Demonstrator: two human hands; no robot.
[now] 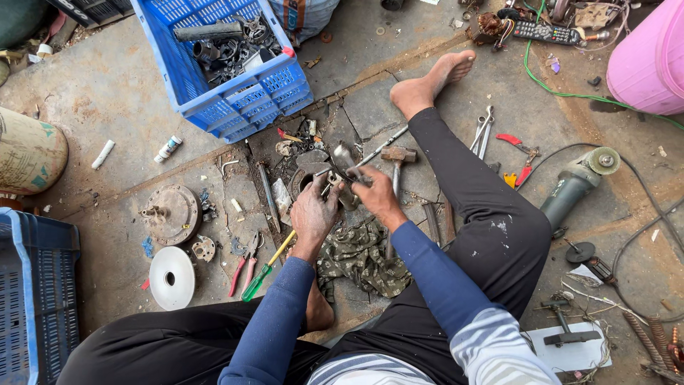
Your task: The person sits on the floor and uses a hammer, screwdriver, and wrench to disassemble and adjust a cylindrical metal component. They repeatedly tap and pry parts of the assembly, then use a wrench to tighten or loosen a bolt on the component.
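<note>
I see both hands working at the middle of the concrete floor [107, 93], between the person's outstretched legs.

1. Left hand [313, 214]: its grip is closed around a small metal part [333, 178], which it holds just above the floor.
2. Right hand [376, 198]: its grip is closed on a slim metal tool [381, 150] whose shaft runs up and to the right; the working end meets the metal part at the left hand.
3. Directly below the hands lies a camouflage cloth [360, 257].
4. A hammer [397, 160] lies just beyond the right hand, head away from the person.
5. A green-handled screwdriver [267, 269] lies beside the left forearm, with red-handled pliers [244, 265] just to its left.
6. Toward the floor's left side sit a round metal housing [171, 212] and a white disc [172, 278].
7. A blue crate [242, 107] of metal parts stands at the far side.
8. An angle grinder [578, 182] lies on the right, well apart from the hands.
</note>
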